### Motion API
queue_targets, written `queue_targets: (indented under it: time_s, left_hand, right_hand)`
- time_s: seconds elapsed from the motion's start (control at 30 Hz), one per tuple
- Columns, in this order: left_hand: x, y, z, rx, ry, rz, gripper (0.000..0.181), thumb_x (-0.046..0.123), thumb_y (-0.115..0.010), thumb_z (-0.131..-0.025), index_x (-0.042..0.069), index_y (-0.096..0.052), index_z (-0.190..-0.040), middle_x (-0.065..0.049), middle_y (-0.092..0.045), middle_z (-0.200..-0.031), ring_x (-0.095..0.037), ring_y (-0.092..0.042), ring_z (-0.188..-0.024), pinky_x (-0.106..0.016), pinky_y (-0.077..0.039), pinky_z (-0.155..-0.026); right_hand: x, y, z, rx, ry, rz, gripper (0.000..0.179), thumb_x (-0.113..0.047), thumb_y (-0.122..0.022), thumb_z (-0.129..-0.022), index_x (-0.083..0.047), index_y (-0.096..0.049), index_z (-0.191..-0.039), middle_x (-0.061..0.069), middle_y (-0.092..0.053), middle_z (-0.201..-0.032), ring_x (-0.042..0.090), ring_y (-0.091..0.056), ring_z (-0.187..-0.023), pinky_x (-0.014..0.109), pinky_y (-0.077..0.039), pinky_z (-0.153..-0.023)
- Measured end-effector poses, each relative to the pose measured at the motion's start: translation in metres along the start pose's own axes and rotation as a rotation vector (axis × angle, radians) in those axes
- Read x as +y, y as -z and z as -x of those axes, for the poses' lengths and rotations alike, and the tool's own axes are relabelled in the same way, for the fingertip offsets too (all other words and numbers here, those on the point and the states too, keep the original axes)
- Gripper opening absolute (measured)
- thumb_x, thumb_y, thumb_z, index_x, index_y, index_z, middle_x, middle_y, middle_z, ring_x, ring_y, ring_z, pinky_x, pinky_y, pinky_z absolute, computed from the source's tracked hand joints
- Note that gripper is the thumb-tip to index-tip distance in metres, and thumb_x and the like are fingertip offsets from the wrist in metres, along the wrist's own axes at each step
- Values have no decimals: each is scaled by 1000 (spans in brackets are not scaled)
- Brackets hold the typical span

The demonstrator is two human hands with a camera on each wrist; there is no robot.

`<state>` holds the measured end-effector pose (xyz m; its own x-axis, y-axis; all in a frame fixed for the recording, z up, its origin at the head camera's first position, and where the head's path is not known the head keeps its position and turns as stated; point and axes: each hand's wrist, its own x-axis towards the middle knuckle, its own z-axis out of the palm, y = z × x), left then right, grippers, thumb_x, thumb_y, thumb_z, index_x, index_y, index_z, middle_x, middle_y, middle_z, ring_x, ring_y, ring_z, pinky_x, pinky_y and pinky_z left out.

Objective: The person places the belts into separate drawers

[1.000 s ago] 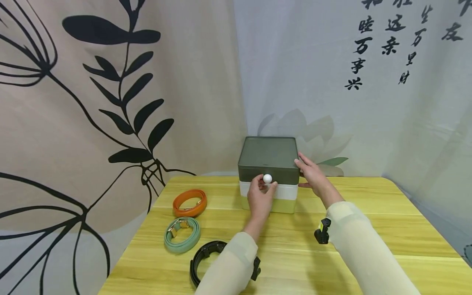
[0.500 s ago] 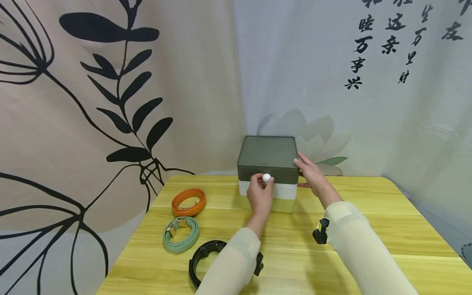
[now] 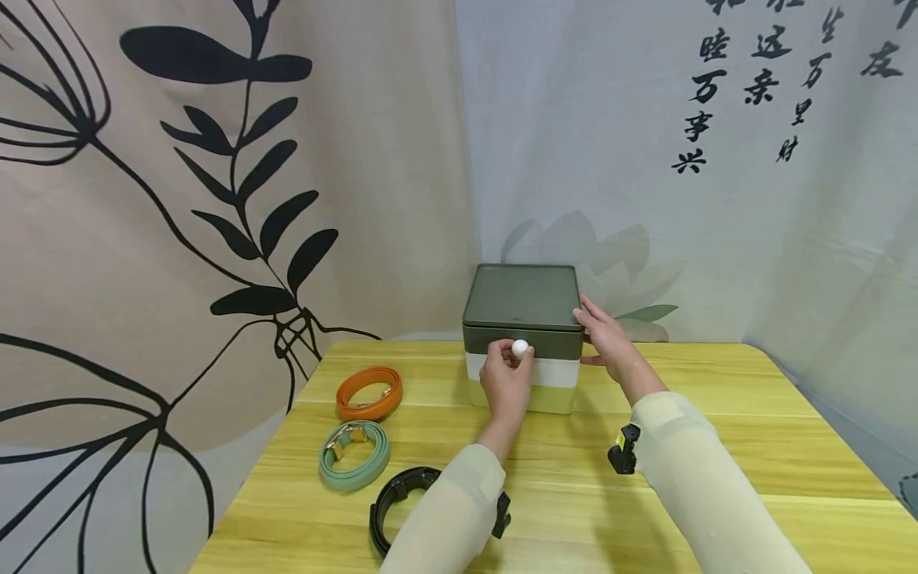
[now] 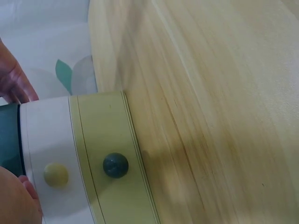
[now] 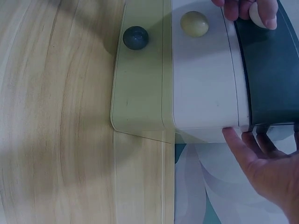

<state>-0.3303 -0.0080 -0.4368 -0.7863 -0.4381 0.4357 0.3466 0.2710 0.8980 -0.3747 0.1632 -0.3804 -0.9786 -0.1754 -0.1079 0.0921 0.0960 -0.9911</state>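
A small stacked drawer box with a dark green top tier [image 3: 559, 343], a white middle tier [image 3: 559, 372] and a yellow-green bottom tier [image 3: 552, 401] stands at the table's back. My left hand [image 3: 507, 387] pinches the round white knob [image 3: 519, 347] on the green drawer between thumb and fingers. On the box's right side, my right hand [image 3: 610, 343] rests with its fingers extended against the wall, as the right wrist view also shows. That view shows a yellowish knob [image 5: 194, 24] on the white drawer and a dark knob [image 5: 136, 38] on the bottom one. All drawers look closed.
Left on the wooden table [image 3: 681, 462] lie three coiled belts: orange [image 3: 347, 408], mint green [image 3: 380, 458] and black [image 3: 380, 518]. My left sleeve partly covers the black one. Behind the box hangs a printed curtain [image 3: 402, 159].
My left thumb and fingers have drawn together around the white knob. My right hand stays against the box's side, and the drawers have not visibly moved.
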Motion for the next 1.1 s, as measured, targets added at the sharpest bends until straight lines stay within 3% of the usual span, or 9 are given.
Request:
queue_targets:
  time_s: [0.4, 1.1]
  left_hand:
    - [1, 4, 3, -23, 26, -20, 25, 15, -82, -83, 8, -64, -99, 1, -66, -84, -9, -60, -72, -25, -52, -68]
    - [4, 11, 11, -16, 13, 15, 24, 13, -82, -82, 7, -64, -97, 1, -65, -83, -13, -60, -73, -24, -51, -66]
  right_hand:
    - [-1, 2, 2, -8, 5, 5, 63, -43, -38, -107, -34, -3, -159, 13, -2, -165, 42, -17, -146, 64, -34, -105]
    - [-1, 2, 3, -6, 4, 37, 63, -43, -37, -107, -35, -3, -159, 13, 1, -165, 44, -15, -146, 65, -32, -106]
